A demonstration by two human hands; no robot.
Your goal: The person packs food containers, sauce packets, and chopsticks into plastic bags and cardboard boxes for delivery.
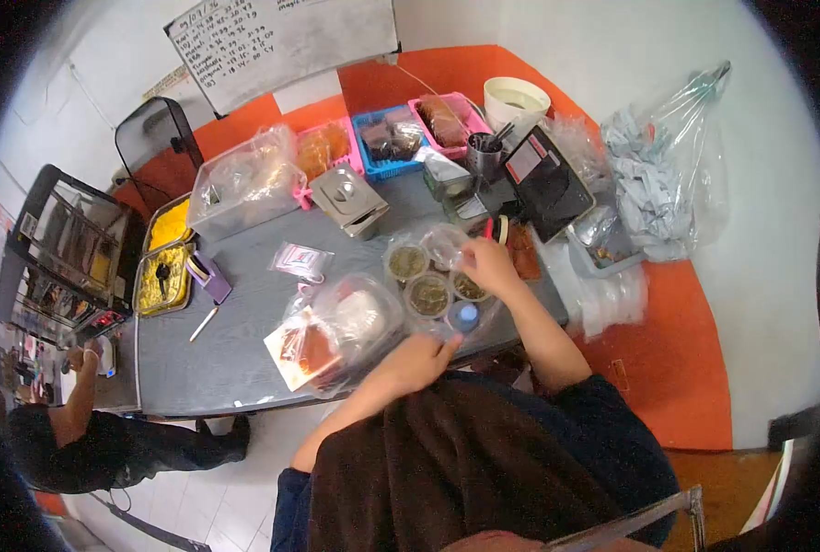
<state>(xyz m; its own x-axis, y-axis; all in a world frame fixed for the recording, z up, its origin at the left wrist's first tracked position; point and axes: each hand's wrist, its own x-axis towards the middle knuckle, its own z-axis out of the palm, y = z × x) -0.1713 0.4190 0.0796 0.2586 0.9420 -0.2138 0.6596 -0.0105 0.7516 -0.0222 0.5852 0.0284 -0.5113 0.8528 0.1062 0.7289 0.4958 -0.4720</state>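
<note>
Several clear round tubs with dark greenish contents, one of them a tub point(428, 295), stand together in a clear plastic bag point(491, 324) at the table's near edge. A small bottle with a blue cap point(466, 314) is beside them. My right hand point(489, 265) is closed on the rim of a clear plastic tub point(443, 245) at the back of this group. My left hand point(419, 362) is closed at the bag's near edge, seemingly pinching the plastic; its fingertips are partly hidden. Left of the tubs sits another clear bag point(359, 317) with white and reddish-brown contents.
On the dark table point(235, 354) are a metal container point(347, 200), a large clear bin point(247, 187), yellow-filled trays point(163, 279) and a tablet point(548, 182). Baskets point(389, 143) line the back. Another person point(125, 442) stands at left, beside a glass display case point(79, 253).
</note>
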